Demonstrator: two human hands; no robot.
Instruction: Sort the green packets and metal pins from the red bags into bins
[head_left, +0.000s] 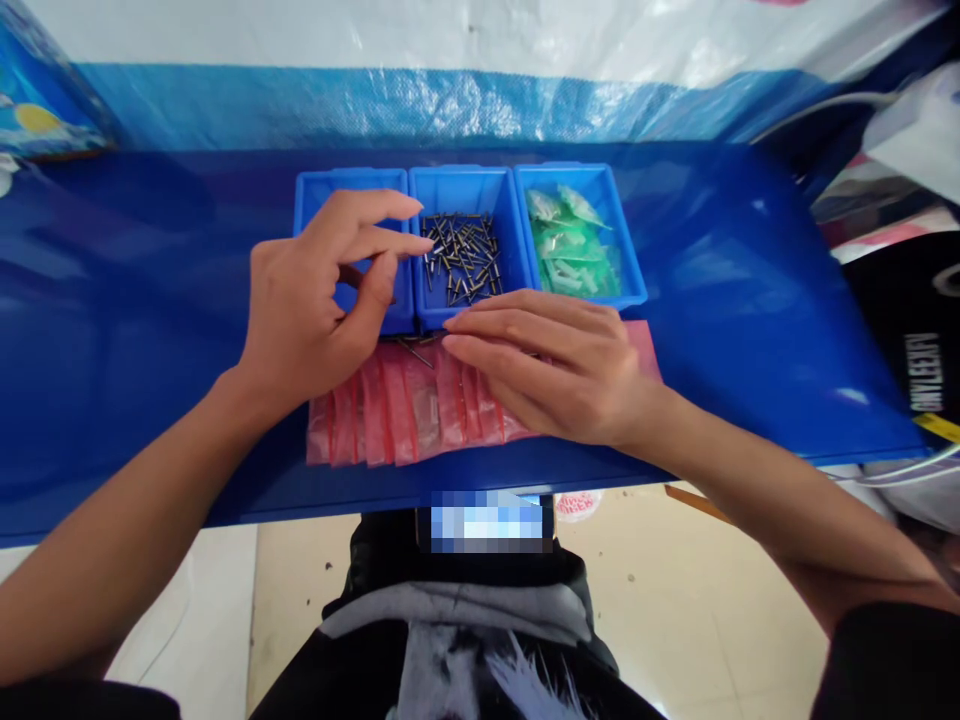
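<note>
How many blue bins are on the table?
3, side by side: the left bin, partly behind the left hand; the middle bin, holding metal pins; the right bin, holding plastic bags. No others show.

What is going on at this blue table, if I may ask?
A person's left hand reaches across the left blue plastic bin, fingertips over the middle blue plastic bin of loose, rivet-like metal pins. The right hand is over a row of translucent pink plastic bags in front. I cannot tell whether either hand grips a pin. The right blue plastic bin holds green-tinted bagged pieces.
</note>
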